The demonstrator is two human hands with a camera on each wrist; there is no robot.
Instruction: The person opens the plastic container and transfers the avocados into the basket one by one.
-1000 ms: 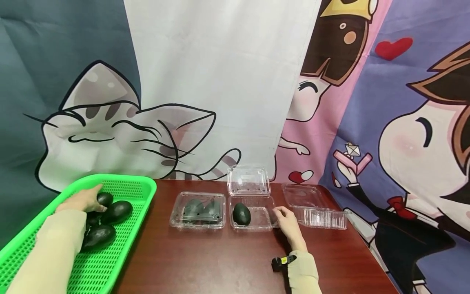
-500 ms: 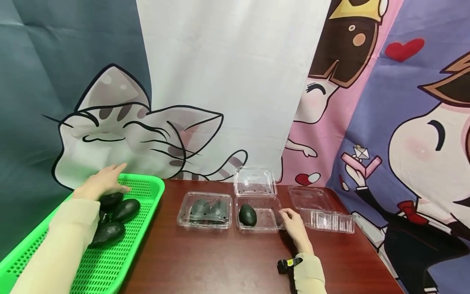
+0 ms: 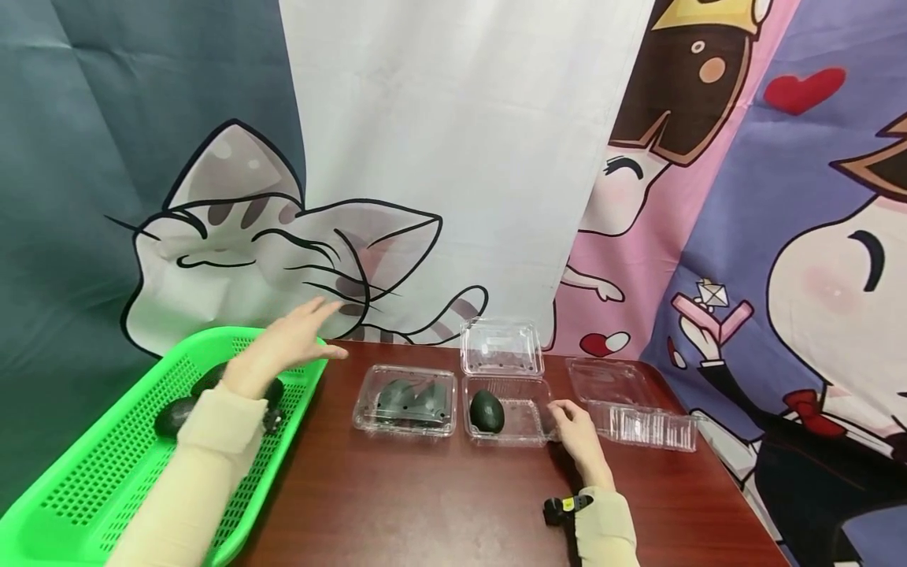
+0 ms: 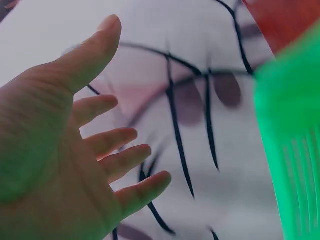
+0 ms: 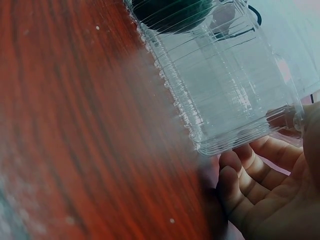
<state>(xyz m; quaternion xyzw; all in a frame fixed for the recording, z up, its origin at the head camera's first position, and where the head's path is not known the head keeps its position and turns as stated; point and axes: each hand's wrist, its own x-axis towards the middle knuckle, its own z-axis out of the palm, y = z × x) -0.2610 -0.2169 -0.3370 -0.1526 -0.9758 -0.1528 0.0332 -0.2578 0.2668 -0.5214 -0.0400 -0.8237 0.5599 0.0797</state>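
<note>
My left hand (image 3: 286,342) is above the far right corner of the green basket (image 3: 60,472), fingers spread and palm bare in the left wrist view. Dark avocados (image 3: 173,416) lie in that basket, partly hidden by the forearm. At the table's middle stands a clear plastic clamshell box (image 3: 520,442), its lid raised at the back. One avocado (image 3: 486,412) sits in its left half. My right hand (image 3: 579,437) grips the right side of this box; the right wrist view shows curled fingers (image 5: 232,182) against its wall and one digit over the rim.
A closed clamshell box (image 3: 407,403) with dark avocados inside stands left of the open one. Another clear box (image 3: 641,425) lies unfolded at the right. A printed cloth (image 3: 453,157) hangs behind the brown table (image 3: 425,504).
My left hand has risen from the avocados in the basket and moved right and away, with nothing in it. The right hand has stayed at the box. The head view has turned slightly left.
</note>
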